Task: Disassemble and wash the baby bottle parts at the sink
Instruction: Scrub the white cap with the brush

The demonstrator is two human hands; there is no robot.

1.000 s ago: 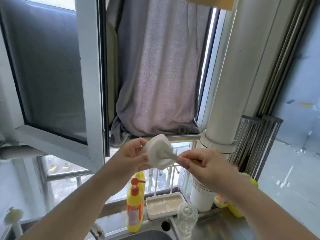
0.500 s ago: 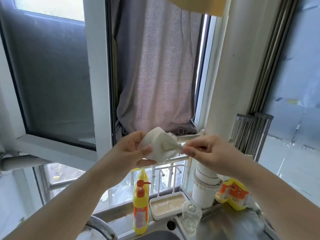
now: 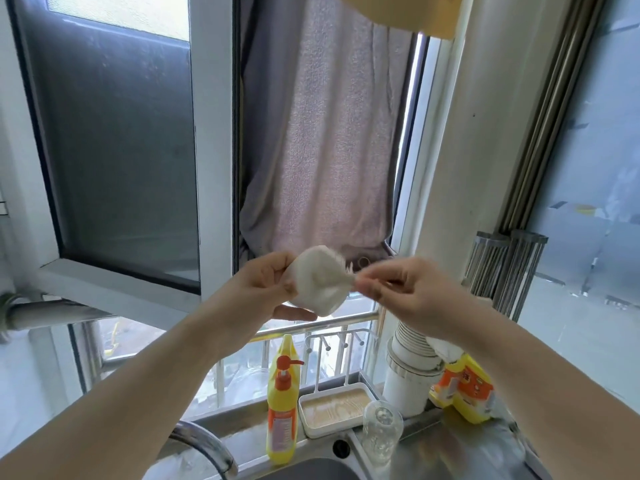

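My left hand (image 3: 266, 289) holds a white bottle cap (image 3: 320, 282) up in front of the window, its open side turned right. My right hand (image 3: 408, 292) pinches the handle of a small brush (image 3: 341, 277) whose bristles sit inside the cap. The clear bottle body (image 3: 381, 431) stands on the steel counter beside the sink (image 3: 311, 471), far below both hands.
A curved tap (image 3: 204, 445) rises at the sink's left. On the sill stand a yellow detergent pump bottle (image 3: 282, 403), a white drying tray (image 3: 334, 408) with pegs, a white pipe (image 3: 412, 372) and an orange-yellow refill pouch (image 3: 464, 389). A grey towel (image 3: 322, 150) hangs in the window.
The view has tilted so more of the sink and tap shows. Both hands stay together with the brush working inside the cap, which has turned slightly.
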